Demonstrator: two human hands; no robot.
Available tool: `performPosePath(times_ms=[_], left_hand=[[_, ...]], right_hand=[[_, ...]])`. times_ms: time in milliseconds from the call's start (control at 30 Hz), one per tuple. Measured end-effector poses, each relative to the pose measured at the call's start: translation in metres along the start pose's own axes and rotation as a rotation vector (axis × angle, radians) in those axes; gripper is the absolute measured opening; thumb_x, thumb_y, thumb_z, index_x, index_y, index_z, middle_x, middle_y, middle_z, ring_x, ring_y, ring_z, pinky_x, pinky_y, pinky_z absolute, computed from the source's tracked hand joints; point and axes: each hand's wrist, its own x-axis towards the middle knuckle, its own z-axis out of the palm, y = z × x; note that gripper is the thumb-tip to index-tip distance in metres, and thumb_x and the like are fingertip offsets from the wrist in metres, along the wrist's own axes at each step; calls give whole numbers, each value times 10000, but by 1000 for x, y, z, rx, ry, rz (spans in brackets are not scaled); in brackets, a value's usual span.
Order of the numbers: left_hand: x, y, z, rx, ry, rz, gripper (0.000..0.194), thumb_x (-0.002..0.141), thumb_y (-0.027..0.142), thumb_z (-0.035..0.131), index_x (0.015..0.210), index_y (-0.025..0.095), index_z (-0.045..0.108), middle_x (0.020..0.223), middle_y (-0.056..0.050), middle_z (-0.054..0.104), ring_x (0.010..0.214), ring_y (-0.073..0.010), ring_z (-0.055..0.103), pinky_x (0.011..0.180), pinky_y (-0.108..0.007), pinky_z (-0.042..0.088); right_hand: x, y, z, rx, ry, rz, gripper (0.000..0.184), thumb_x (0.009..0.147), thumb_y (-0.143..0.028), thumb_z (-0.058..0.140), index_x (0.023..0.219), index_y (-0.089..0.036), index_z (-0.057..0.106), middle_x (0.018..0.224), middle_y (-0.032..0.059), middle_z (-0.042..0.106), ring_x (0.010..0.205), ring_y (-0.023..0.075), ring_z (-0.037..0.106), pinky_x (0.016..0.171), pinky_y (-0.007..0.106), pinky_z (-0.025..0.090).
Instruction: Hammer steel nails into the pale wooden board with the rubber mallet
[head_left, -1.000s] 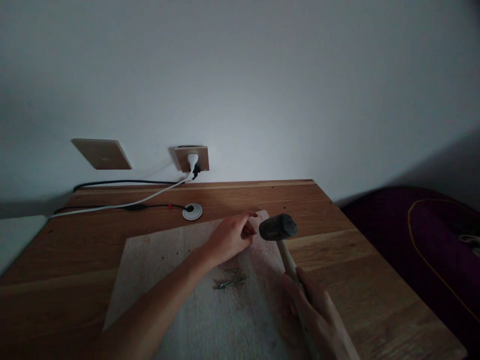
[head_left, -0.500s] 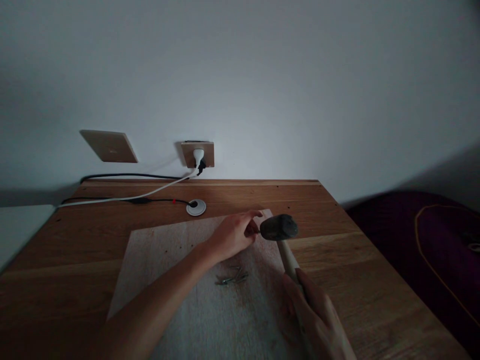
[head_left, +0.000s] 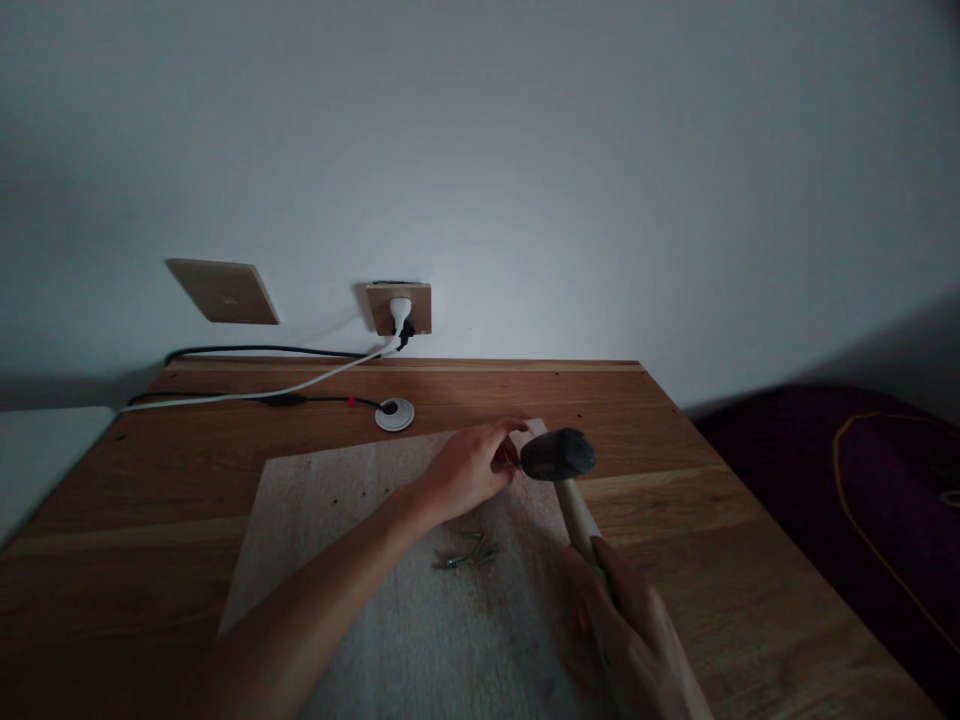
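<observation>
My right hand (head_left: pixel 630 620) is wrapped round the pale handle of a mallet (head_left: pixel 559 455) with a thick black head. The head is raised over the far right corner of a pale wooden board (head_left: pixel 420 640), close to my left fingertips. My left hand (head_left: pixel 476 465) reaches across the board, thumb and fingers pinched near that corner. A nail (head_left: pixel 517 462) appears between those fingertips, mostly hidden by the fingers and the mallet head. Several loose nails (head_left: pixel 466 553) lie in a small heap on the board, below my left wrist.
The board rests on a brown wooden table (head_left: pixel 675 520) against a white wall. White and black cables (head_left: pixel 300 385) run along the table's back left to a wall socket (head_left: pixel 379 310). A round cable grommet (head_left: pixel 394 415) sits behind the board. Dark purple fabric (head_left: pixel 802 480) lies at right.
Almost nothing differs. The view has shifted very slightly, while both hands and the mallet keep their places over the board.
</observation>
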Motion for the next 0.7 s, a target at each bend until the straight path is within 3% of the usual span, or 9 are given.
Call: performPosePath(times_ms=[200,400,533,700], left_hand=[[0,-3,1,9,-23,0,560,811,1,709,1333,189,639,957,-36,806,832,-196,759,797,-308,581],[1,0,0,-8,-21,-13,573,779,-46,660,1317,150,663,939,-49,808,813,-190,761,777,-297,577],[1,1,0,-20,-15,-4,562,770,-46,663,1291,164,673,960,-43,816,834,-184,764,809,-295,581],[0,0,1,-4,-13,1,559,774,-23,676,1292,184,674,951,-34,815,844,-191,767,822,-309,585]], right_hand=[[1,12,-2,-23,17,97,746,875,-817,605,1258,-185,707,792,42,772,801,277,726,703,337,566],[0,-2,-3,-2,-68,23,594,887,-811,572,887,-237,724,580,-25,636,612,215,638,625,303,510],[-1,-10,-3,4,-59,33,547,901,-742,590,978,-219,734,575,-37,636,610,214,642,610,294,502],[-2,-13,-4,12,-66,25,545,907,-736,571,951,-216,728,573,-30,642,605,208,630,600,295,483]])
